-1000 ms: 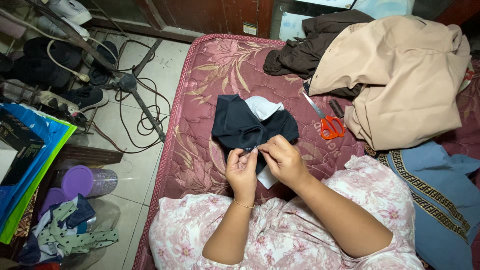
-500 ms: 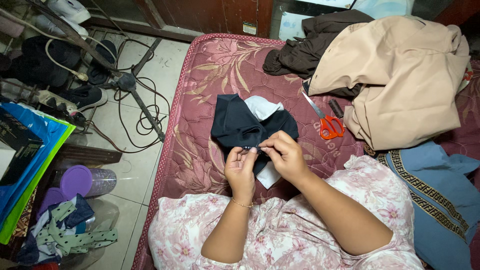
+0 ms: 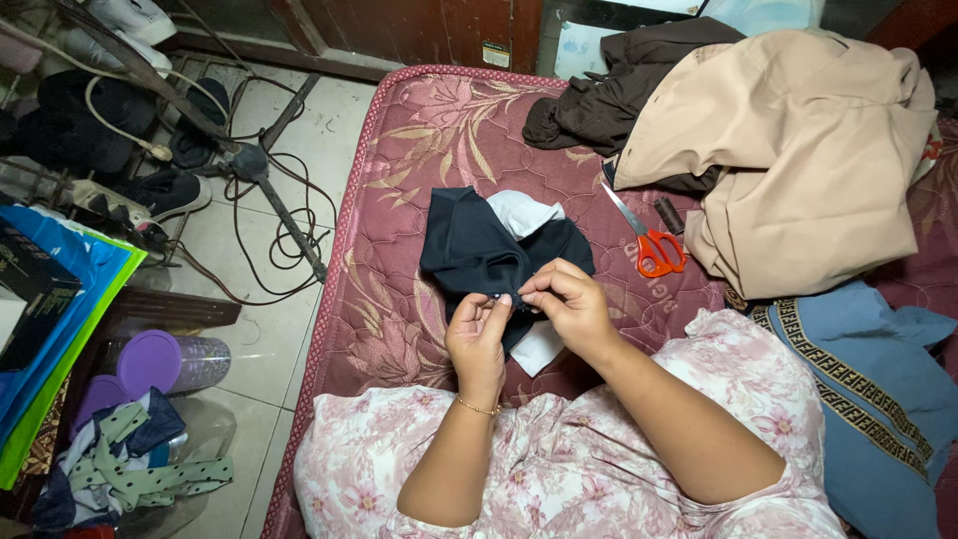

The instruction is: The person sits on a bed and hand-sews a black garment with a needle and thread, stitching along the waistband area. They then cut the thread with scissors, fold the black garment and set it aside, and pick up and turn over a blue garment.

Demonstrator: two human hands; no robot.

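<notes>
A dark navy garment (image 3: 479, 245) with a white lining lies bunched on the maroon quilted mattress (image 3: 419, 140) in front of me. My left hand (image 3: 479, 334) pinches its near edge between thumb and fingers. My right hand (image 3: 569, 304) pinches the same edge from the right, its fingertips touching those of the left hand. Whether a needle or thread is between the fingers is too small to tell. Orange-handled scissors (image 3: 654, 245) lie on the mattress to the right of the garment.
A beige garment (image 3: 808, 150) and a brown one (image 3: 609, 90) are piled at the back right, a blue patterned cloth (image 3: 868, 389) at the right. Left of the mattress is a tiled floor with cables (image 3: 269, 230), shoes, a purple-lidded jar (image 3: 165, 361) and fabric scraps (image 3: 140, 469).
Both hands have stayed pinched on the garment's edge with only small finger movements. The view has shifted slightly.
</notes>
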